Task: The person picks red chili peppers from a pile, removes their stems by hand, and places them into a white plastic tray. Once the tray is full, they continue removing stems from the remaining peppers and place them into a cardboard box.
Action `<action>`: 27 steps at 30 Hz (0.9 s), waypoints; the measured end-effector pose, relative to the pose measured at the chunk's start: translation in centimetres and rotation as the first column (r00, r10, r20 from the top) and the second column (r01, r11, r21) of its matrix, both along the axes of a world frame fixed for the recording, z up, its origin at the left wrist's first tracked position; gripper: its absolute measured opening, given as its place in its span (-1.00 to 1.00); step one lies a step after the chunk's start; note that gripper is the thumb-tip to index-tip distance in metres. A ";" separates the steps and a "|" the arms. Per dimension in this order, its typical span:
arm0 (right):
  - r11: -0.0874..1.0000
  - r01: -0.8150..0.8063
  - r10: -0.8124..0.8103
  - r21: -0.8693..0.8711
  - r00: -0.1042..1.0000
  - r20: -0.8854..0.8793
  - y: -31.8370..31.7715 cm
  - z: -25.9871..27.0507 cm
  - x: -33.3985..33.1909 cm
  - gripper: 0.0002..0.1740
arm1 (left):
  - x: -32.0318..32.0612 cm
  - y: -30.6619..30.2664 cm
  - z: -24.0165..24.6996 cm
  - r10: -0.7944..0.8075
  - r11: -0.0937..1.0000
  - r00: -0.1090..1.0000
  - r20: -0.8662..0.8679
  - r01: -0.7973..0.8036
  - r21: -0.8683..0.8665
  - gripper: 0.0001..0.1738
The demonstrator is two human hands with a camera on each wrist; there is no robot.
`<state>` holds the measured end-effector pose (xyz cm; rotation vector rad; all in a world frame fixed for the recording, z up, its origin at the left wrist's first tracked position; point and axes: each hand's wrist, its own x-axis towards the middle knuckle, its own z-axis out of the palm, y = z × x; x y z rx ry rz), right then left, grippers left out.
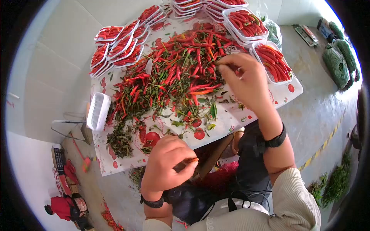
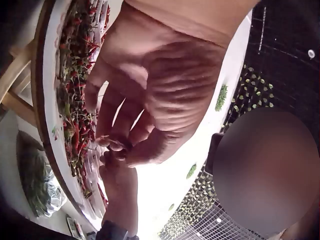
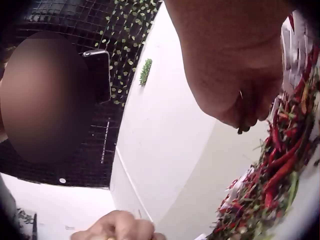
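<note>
A heap of red chili peppers [image 1: 198, 57], mixed with green stems and dry leaves, covers the middle of the table. My left hand [image 1: 167, 163] is held in front of the table's near edge, its thumb and fingers pinching a chili pepper [image 1: 195, 159] whose orange tip pokes out. Over the right side of the heap reaches my right hand [image 1: 246, 77], thumb and forefinger bent close together at the peppers; I cannot tell whether they grip one. In the right wrist view its curled fingers [image 3: 252, 107] hang beside the heap.
White trays packed with chilies [image 1: 119, 44] are stacked at the back left, with more trays [image 1: 246, 25] at the back and right. An unfilled white tray [image 1: 98, 111] stands at the left edge. Green bags [image 1: 337, 63] lie on the floor at right. A person in red [image 1: 61, 208] is at lower left.
</note>
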<state>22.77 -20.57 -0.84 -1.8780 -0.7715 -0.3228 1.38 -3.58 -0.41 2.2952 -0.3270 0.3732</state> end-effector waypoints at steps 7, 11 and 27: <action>0.997 -0.063 0.062 -0.043 0.998 -0.021 -1.8 -0.5 2.3 -0.75 | -0.7 -0.8 0.1 0.069 0.983 0.990 -0.125 -0.046 0.177 -0.73; 0.944 0.237 -0.220 -0.229 0.971 0.097 -2.6 -1.6 3.9 -0.76 | -0.7 -0.6 -0.5 0.153 0.979 0.986 -0.072 -0.142 0.144 -0.69; 0.963 0.197 -0.174 -0.183 0.976 0.134 1.0 -1.5 1.7 -0.78 | -0.4 -0.1 -1.3 0.255 0.964 0.964 0.071 -0.260 0.061 -0.60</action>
